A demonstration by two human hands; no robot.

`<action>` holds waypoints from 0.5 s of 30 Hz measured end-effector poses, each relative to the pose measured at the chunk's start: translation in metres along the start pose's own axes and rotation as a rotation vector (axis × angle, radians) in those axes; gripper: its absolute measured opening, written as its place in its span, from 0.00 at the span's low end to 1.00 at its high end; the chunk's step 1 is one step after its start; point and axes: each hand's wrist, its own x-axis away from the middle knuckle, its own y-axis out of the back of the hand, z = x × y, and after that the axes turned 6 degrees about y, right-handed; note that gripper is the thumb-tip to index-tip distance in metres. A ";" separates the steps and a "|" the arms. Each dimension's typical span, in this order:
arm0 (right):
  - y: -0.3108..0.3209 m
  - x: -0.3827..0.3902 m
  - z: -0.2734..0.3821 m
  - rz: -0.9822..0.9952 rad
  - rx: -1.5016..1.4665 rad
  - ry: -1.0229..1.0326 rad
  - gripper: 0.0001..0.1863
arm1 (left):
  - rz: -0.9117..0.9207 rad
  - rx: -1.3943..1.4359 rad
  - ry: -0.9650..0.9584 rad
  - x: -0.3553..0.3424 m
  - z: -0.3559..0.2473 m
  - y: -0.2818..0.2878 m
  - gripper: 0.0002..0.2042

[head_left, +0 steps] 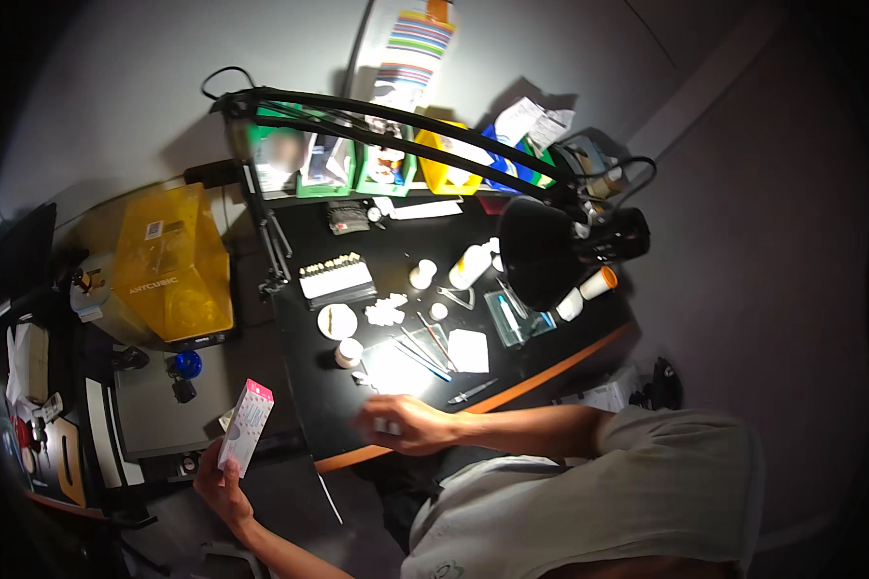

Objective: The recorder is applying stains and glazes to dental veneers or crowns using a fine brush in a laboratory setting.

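Note:
My left hand (224, 490) grips a slim white and pink carton (248, 425) by its lower end, holding it upright and slightly tilted, left of the black table (321, 425). Over the table's front edge is my right hand (417, 423), its fingers curled and partly blurred. Something small and whitish shows among those fingers, too unclear to name. Just beyond this hand lies a brightly lit white pad (396, 372), with thin brushes (425, 359) across it. A white square sheet (468, 351) and a dark slim tool (472, 391) lie to its right.
A black desk lamp (541, 253) on a long arm overhangs the table. White jars (349, 353), a white bottle (469, 266) and a rack of small pieces (338, 282) stand beneath. Green bins (386, 172) line the back. A yellow-covered machine (174, 265) stands left.

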 end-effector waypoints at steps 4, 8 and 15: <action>-0.005 -0.035 0.020 -0.120 -0.237 0.043 0.39 | 0.095 0.018 0.060 0.027 -0.019 -0.016 0.33; -0.008 -0.045 0.021 -0.025 -0.552 0.024 0.40 | 0.038 0.078 0.130 0.053 -0.028 -0.038 0.43; -0.003 -0.034 0.017 0.022 -0.616 0.016 0.35 | 0.058 0.084 0.153 0.065 -0.039 -0.054 0.48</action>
